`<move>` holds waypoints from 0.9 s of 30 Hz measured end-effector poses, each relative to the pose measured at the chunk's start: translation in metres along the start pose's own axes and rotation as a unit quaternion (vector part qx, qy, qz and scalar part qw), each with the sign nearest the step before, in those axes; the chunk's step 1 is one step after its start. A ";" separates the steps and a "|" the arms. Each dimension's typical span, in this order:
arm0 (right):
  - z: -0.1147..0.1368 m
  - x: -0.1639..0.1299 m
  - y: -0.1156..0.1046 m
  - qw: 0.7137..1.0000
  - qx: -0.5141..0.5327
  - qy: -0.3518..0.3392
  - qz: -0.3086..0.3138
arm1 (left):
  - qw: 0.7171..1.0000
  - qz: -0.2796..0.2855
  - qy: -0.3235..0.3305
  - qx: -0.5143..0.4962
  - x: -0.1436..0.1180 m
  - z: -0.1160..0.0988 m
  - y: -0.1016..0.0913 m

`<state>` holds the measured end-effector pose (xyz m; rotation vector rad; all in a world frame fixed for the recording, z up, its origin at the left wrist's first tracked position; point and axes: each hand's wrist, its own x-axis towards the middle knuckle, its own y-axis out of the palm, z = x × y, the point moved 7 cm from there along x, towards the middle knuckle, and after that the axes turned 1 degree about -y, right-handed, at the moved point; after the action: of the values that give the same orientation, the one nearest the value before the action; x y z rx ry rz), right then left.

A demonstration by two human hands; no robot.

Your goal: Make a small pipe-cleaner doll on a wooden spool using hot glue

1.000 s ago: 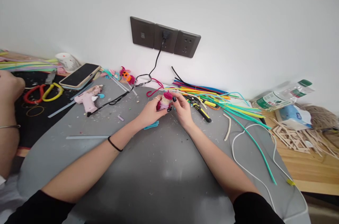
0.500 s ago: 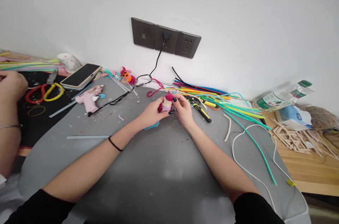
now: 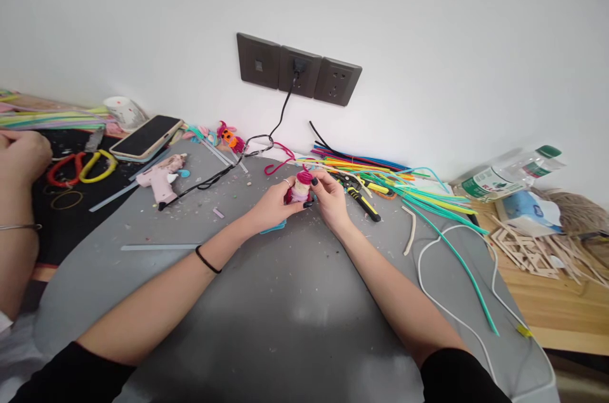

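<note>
Covering most of the desk, a grey mat (image 3: 295, 320) gives the hands a work surface, littered with small scraps. A loose heap of coloured pipe cleaners (image 3: 404, 184) fans out along the wall to the right, within reach, and white and teal strands trail off it toward the mat's edge. At the left a pink glue gun (image 3: 159, 178) lies on its side with its black cord running up to the wall socket (image 3: 299, 70), probably set down between uses. Black-and-yellow pliers (image 3: 364, 200) lie just beside the right hand. Farther left, a phone (image 3: 145, 136) rests on a dark mat, where another person's hand (image 3: 21, 158) sits near red and yellow loops.

Both forearms stretch across the mat and meet at its far middle. The left hand (image 3: 271, 206) cups a small pink figure (image 3: 301, 188) from the side, fingers closed round it, seemingly to steady it just above the mat. The right hand (image 3: 330, 200) pinches the figure from the other side, thumb and fingertips pressed against its fuzzy top, dark nails showing.
</note>
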<state>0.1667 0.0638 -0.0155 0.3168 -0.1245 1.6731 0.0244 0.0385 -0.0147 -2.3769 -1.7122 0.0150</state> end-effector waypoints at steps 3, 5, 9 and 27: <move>0.003 0.000 -0.001 1.000 -0.008 -0.013 -0.002 | 1.000 0.003 0.004 0.004 0.000 -0.001 0.000; 0.004 0.000 -0.001 1.000 -0.010 -0.018 -0.004 | 1.000 0.006 0.002 0.009 0.000 -0.002 0.001; 0.002 0.000 0.000 1.000 -0.001 -0.004 0.000 | 1.000 0.003 -0.004 0.006 0.000 0.000 0.002; 0.081 0.028 -0.040 0.883 -0.451 -0.049 0.124 | 0.952 -0.269 -0.008 -0.147 0.006 -0.002 -0.065</move>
<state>0.2147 0.0742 0.0652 -0.3405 -1.0209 1.6615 -0.0340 0.0636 -0.0009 -1.9966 -2.4592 -0.3270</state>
